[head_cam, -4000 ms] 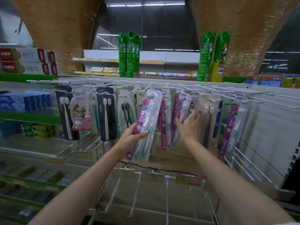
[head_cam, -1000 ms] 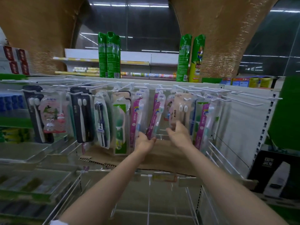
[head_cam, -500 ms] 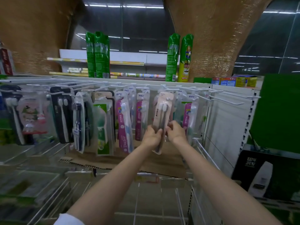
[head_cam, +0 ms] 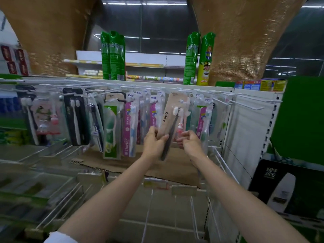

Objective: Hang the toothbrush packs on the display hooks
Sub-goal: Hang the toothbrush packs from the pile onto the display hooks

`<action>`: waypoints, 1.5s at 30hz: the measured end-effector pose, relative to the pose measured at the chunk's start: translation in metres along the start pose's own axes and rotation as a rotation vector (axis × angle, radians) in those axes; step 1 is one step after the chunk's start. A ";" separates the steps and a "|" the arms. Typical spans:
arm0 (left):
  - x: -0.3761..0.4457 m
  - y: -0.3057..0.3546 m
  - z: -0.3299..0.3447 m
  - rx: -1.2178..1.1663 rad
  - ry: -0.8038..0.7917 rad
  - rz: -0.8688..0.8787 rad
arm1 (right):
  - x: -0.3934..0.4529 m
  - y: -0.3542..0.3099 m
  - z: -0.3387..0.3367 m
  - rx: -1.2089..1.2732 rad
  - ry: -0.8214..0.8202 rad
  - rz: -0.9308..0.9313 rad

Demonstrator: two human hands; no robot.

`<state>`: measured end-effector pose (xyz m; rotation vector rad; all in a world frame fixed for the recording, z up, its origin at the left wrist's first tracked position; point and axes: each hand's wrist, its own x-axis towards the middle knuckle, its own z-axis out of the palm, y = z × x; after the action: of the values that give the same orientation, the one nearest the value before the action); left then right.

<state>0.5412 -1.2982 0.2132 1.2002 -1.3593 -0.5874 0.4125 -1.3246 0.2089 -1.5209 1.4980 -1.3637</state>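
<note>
1. Shop interior: dim aisle under strip ceiling lights, with two broad brown woven shapes intruding at the upper corners.
2. White shelving unit (head_cam: 245, 137) with pegboard back, its top ledge carrying tall green spray cans (head_cam: 113, 55); a second pair (head_cam: 199, 58) stands right of them, one with a yellow lower label in Chinese characters.
3. Black box (head_cam: 287, 186), lower right, printed "100" with Chinese characters.
4. Flattened brown cardboard (head_cam: 175, 167) lying on the wire shelf below the packs.
5. Display hooks (head_cam: 245, 104): white wire pegs in a row; those at far right are bare.
6. Hanging toothbrush packs (head_cam: 128, 127): magenta cards reading "Doctor", a green-carded pack, black cards with white brushes, a cartoon child's pack at left.
7. Beige toothbrush pack (head_cam: 172, 116), marked "AUBO", holding one white-headed and one dark brush; tilted, its top up among the hooks at centre.
8. Left hand (head_cam: 155, 143): fingers closed around the beige pack's lower end.
9. Right hand (head_cam: 190, 142): just beside the pack, fingers loosely curled, gripping nothing visible.
</note>
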 end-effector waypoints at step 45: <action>-0.043 -0.014 0.030 -0.184 -0.246 -0.020 | -0.046 0.005 -0.052 0.015 -0.201 -0.094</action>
<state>0.5087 -1.2738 0.1768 1.0177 -1.4641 -0.8775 0.3704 -1.2692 0.2076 -1.6831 1.3048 -1.2305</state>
